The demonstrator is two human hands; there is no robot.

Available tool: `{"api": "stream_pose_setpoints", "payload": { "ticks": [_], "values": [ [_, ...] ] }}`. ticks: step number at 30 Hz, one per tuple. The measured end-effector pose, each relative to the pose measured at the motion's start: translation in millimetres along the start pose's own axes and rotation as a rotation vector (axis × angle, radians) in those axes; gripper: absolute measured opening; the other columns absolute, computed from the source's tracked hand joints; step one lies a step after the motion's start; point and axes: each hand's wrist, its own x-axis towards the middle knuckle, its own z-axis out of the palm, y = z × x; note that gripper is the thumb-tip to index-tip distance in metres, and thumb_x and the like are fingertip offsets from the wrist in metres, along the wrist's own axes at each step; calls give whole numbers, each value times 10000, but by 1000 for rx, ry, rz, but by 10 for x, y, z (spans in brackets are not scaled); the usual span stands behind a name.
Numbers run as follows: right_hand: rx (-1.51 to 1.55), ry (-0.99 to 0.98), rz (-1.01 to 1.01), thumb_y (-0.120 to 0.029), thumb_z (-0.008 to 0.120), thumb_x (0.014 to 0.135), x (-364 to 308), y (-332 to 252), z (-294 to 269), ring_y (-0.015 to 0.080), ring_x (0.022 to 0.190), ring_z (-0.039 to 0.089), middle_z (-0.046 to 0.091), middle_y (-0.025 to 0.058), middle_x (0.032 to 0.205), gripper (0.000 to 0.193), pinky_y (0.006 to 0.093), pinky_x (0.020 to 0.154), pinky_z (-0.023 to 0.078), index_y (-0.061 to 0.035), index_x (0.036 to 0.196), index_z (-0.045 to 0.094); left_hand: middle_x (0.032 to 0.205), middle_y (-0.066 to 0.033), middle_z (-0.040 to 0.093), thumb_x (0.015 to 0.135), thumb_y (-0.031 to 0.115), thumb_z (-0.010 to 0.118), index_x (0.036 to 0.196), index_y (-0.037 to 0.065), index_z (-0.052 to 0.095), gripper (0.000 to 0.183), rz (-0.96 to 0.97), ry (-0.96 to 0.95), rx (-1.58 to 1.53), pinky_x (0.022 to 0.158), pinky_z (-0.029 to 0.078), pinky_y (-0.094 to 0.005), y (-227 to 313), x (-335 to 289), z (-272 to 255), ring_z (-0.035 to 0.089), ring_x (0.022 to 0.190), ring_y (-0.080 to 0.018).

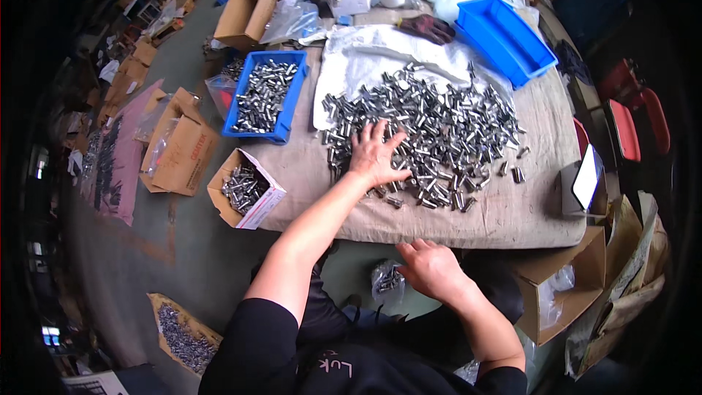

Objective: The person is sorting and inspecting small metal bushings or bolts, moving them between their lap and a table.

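Observation:
A wide heap of short, shiny metal cylindrical parts [439, 121] is spread over the cloth-covered table. My left hand [376, 155] reaches onto the heap's near left side, palm down with its fingers spread, touching the parts and gripping none that I can see. Just off the table's front edge, my right hand [433, 269] is held with its fingers curled in. Whatever it may hold is hidden by the back of the hand. Beneath part of the heap lies a white plastic sheet [351, 47].
Left of the heap stand a blue bin [302, 77] and a small open carton [267, 208], both holding metal parts. Another blue bin [504, 36] sits at the far right. Cardboard boxes [186, 150] stand on the left; an open carton [596, 263] is at the right.

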Motion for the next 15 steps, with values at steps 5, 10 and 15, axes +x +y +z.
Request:
{"api": "stream_pose_setpoints", "payload": {
  "ticks": [5,10,15],
  "values": [
    [-9,-84,3,-273,636,714,-15,9,137,285,759,592,560,123,790,349,376,613,489,-56,955,508,1260,-184,296,549,477,657,1248,227,414,781,-67,53,5,942,227,-600,285,-77,63,282,1177,-407],
    [-38,-80,-34,-283,646,711,-23,-23,210,290,749,598,569,124,794,378,383,617,495,-67,994,518,1218,-183,332,572,399,669,1125,201,503,610,-28,47,-87,877,278,-597,226,-252,27,345,1109,-373],
    [-25,-122,-11,-280,636,724,10,10,243,296,753,599,584,134,824,400,383,634,496,-59,1035,518,1177,-153,368,589,373,650,1117,220,511,568,-69,119,-45,859,281,-605,213,-227,66,373,1067,-357]
  ]
}}
